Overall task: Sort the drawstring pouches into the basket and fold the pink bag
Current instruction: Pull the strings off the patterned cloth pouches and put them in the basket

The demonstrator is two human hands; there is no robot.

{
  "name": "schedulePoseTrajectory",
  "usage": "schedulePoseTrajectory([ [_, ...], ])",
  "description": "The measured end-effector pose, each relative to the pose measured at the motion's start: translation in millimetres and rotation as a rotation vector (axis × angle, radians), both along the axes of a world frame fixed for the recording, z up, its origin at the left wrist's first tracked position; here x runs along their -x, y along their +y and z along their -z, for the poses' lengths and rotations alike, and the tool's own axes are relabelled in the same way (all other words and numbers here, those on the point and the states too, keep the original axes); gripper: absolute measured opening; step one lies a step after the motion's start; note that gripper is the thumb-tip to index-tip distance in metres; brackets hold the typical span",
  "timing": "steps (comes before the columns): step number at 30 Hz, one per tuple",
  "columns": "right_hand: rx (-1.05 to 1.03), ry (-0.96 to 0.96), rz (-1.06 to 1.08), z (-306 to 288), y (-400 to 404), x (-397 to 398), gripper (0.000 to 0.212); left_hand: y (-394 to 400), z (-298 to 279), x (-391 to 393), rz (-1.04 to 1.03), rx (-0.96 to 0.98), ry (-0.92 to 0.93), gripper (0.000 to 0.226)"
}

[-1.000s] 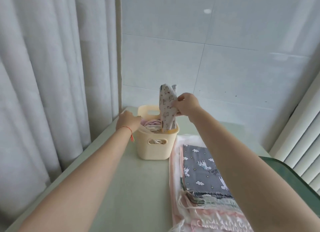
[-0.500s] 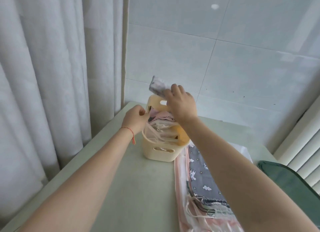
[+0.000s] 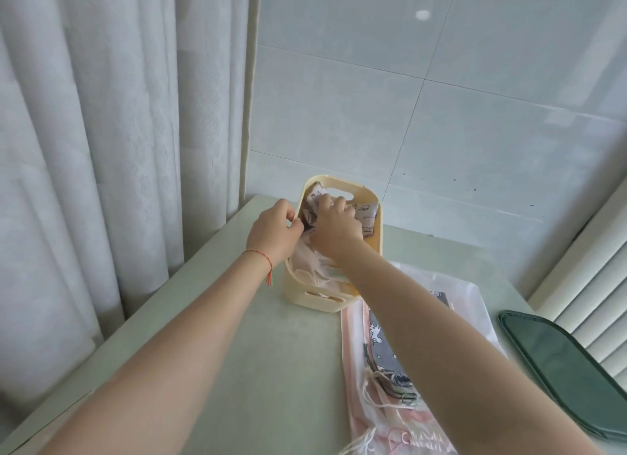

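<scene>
Pouches Part-Sorted, Pink Bag Unfolded

Pouches already fill much of the basket (image 3: 376, 224), and we are tucking one more in. Our right hand (image 3: 334, 225) is closed on the printed pouch (image 3: 366, 213), pressing it down inside. Our left hand (image 3: 273, 232) pinches the near-side rim just beside it, fingers curled shut on the basket wall.

Below our right forearm, a stack of pouches (image 3: 383, 349) waits, a grey animal-print one on top. It lies on the pink bag (image 3: 353, 370), flat and unfolded. So sorting is partway, we judge, and folding not begun.

Pink lettering shows on the bag's near end, too blurred for us to read.
</scene>
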State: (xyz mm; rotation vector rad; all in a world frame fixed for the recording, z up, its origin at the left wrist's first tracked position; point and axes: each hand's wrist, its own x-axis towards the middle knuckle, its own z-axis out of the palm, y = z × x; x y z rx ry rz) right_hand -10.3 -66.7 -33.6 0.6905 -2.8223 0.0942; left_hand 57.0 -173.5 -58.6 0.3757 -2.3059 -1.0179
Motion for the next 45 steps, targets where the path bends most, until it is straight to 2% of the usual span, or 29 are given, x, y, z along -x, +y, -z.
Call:
schedulePoseTrajectory([
  [3, -0.067, -0.056, 0.154, 1, -8, -7, 0.062, 8, -4, -3, -0.006, 0.1, 0.001, 0.01],
  [6, -0.11, -0.143, 0.191, -1, -10, -10, 0.064, 9, -6, -5, -0.021, 0.163, 0.0, 0.01],
  [8, -0.068, -0.219, 0.151, -1, -9, -10, 0.065, 8, -5, -8, -0.019, 0.187, 0.001, 0.009],
  [12, 0.143, -0.32, -0.025, 4, 11, -3, 0.064, 10, -3, -16, 0.005, 0.258, 0.045, 0.012],
  [16, 0.15, -0.336, -0.044, 10, 18, 2, 0.06, 16, -8, -14, -0.016, 0.301, 0.022, 0.011],
  [20, 0.096, -0.274, -0.068, 7, 15, -5, 0.061, 13, -12, 7, -0.068, 0.205, -0.04, 0.019],
  [23, 0.072, -0.26, -0.104, 10, 19, -2, 0.048, 7, -12, 19, -0.103, 0.058, -0.096, 0.021],
  [26, 0.191, -0.246, -0.125, 10, 25, 2, 0.023, 5, -10, 26, -0.084, -0.059, -0.198, 0.023],
  [28, 0.299, -0.215, -0.156, 4, 31, 1, 0.025, 7, -9, 25, -0.13, -0.052, -0.238, 0.031],
  [29, 0.334, -0.194, -0.173, 2, 36, 1, 0.025, 12, -10, 22, -0.154, -0.001, -0.218, 0.034],
  [31, 0.379, -0.127, -0.18, -2, 48, -3, 0.026, 28, -16, 17, -0.143, 0.088, -0.065, 0.034],
  [33, 0.443, -0.067, -0.153, -2, 66, -4, 0.025, 56, -23, 8, -0.077, 0.089, 0.127, 0.026],
  [35, 0.542, -0.055, -0.082, 0, 94, -7, 0.017, 91, -24, 1, 0.034, 0.039, 0.193, 0.016],
  [37, 0.551, -0.118, 0.019, 3, 126, -9, 0.01, 124, -20, -2, 0.208, 0.005, 0.104, 0.017],
  [40, 0.232, -0.347, 0.138, 11, 178, -12, 0.022, 161, 1, -1, 0.408, 0.096, -0.12, 0.018],
  [42, 0.055, -0.475, 0.2, 18, 206, -17, 0.022, 171, 19, 1, 0.435, 0.213, -0.286, 0.021],
  [45, -0.033, -0.507, 0.257, 29, 243, -23, 0.023, 183, 38, 1, 0.399, 0.301, -0.442, 0.025],
])
